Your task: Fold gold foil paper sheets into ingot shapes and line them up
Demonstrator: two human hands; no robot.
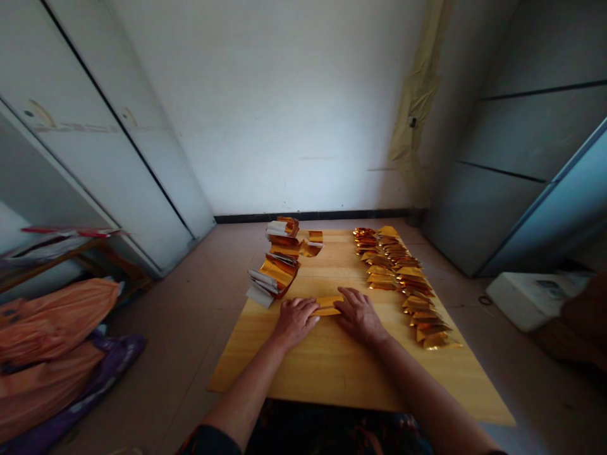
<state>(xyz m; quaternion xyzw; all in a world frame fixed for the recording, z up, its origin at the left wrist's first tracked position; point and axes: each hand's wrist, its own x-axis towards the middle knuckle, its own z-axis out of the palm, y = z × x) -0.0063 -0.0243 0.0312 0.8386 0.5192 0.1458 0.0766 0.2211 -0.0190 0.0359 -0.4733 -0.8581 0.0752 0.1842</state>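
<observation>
A strip of folded gold foil paper point(328, 306) lies on the wooden table between my two hands. At its left end, my left hand point(294, 321) has its fingers curled together on the paper. My right hand point(359, 316) grips the other end, its thumb side tucked under and partly hidden. Beyond my left hand is a loose pile of curled gold sheets point(279, 268) with pale backs. Two rows of folded gold foil pieces point(412, 273) run along the table's right side.
The wooden table point(327, 373) stands before a white wall point(284, 114). Cabinets point(109, 126) rise at left, and a grey refrigerator-like unit point(512, 145) at right. Orange and purple bags point(57, 335) lie on the left; a white box point(526, 297) sits on the right floor.
</observation>
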